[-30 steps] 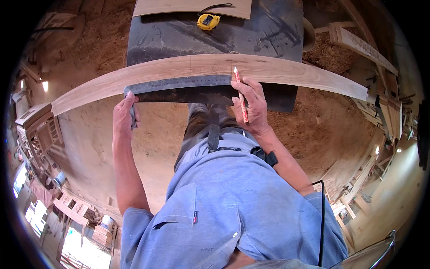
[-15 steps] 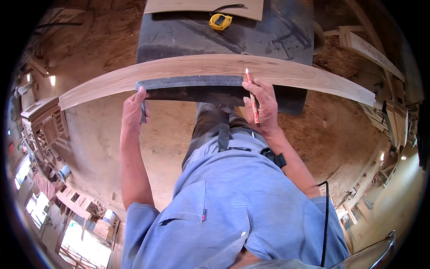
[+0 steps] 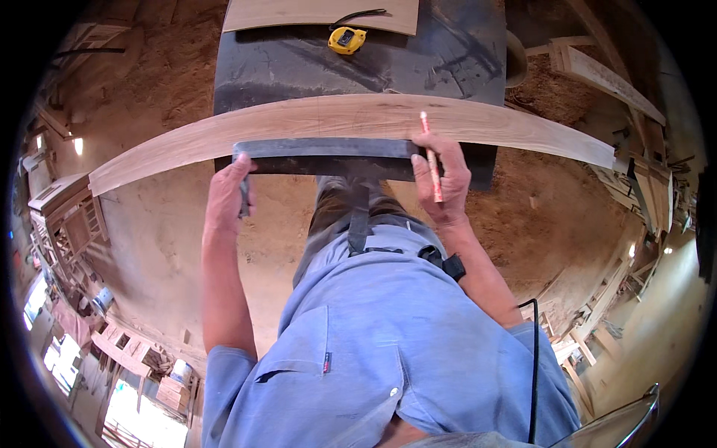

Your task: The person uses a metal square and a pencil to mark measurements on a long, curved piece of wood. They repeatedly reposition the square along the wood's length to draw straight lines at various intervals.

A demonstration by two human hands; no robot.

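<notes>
A long pale wooden board [image 3: 314,112] lies crosswise on a dark work table, its ends reaching past both table sides. Along its near edge runs the grey blade of a try square [image 3: 321,147]. My left hand [image 3: 230,196] is closed around the square's short stock, at the blade's left end. My right hand [image 3: 448,173] holds a red-and-white pencil [image 3: 434,168], pale tip pointing away from me. The fingertips of that hand also meet the blade's right end.
On the dark table [image 3: 276,71], beyond the board, lies a yellow tape measure [image 3: 346,41] with a black strap. A flat wood panel [image 3: 321,13] rests behind it. Wooden frames [image 3: 67,209] stand at left, and planks [image 3: 609,78] lean at right. Sawdust covers the floor.
The square has shifted a little toward me and right relative to the board, carried by both hands. The pencil moved right with my right hand. My view has swung slightly.
</notes>
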